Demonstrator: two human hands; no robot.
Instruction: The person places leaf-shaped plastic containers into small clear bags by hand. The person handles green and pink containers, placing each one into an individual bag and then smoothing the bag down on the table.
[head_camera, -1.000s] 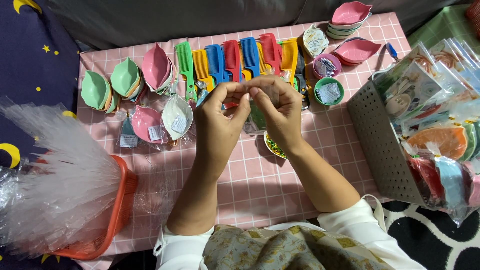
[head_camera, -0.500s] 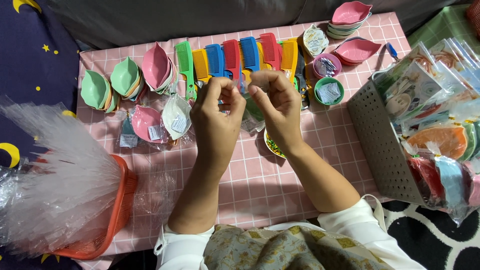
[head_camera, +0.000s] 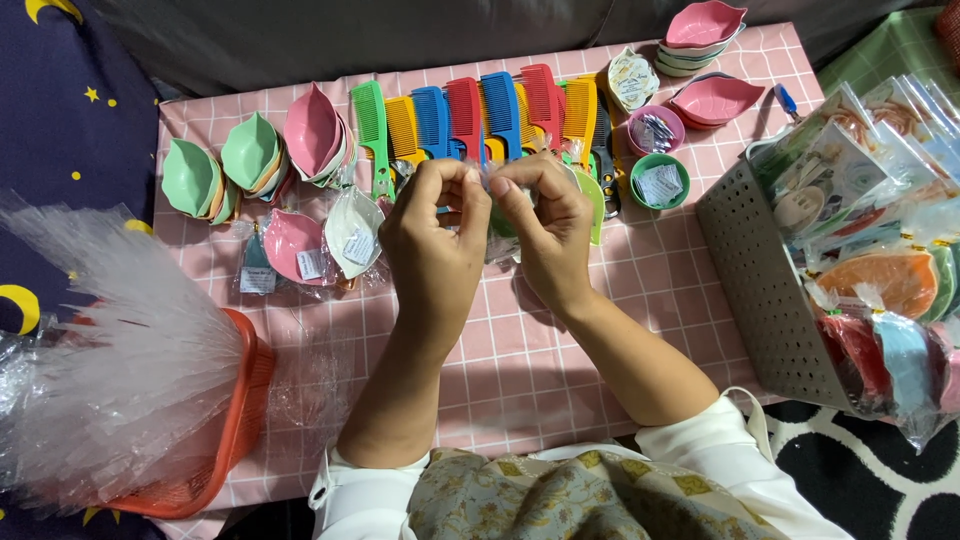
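Observation:
My left hand (head_camera: 435, 235) and my right hand (head_camera: 545, 225) meet over the pink checked tablecloth (head_camera: 520, 350). Both pinch the top of a small clear plastic bag (head_camera: 490, 185) between thumb and fingers. A green leaf-shaped dish (head_camera: 596, 205) shows behind my right hand, apparently inside the bag; most of it is hidden. Just beyond the hands lies a row of coloured combs (head_camera: 470, 110). Two bagged dishes, pink (head_camera: 290, 245) and white (head_camera: 355, 230), lie left of my left hand.
Stacks of leaf-shaped dishes (head_camera: 250, 155) stand at the back left, pink ones (head_camera: 705, 25) at the back right. Two small round bowls (head_camera: 658, 155) sit beside the combs. A grey perforated basket (head_camera: 760, 290) of packed goods stands right. An orange basket (head_camera: 235, 420) holds clear bags at left.
Both hands have stayed together over the same spot. The fingers have shifted on the bag's top, drawing slightly closer to each other.

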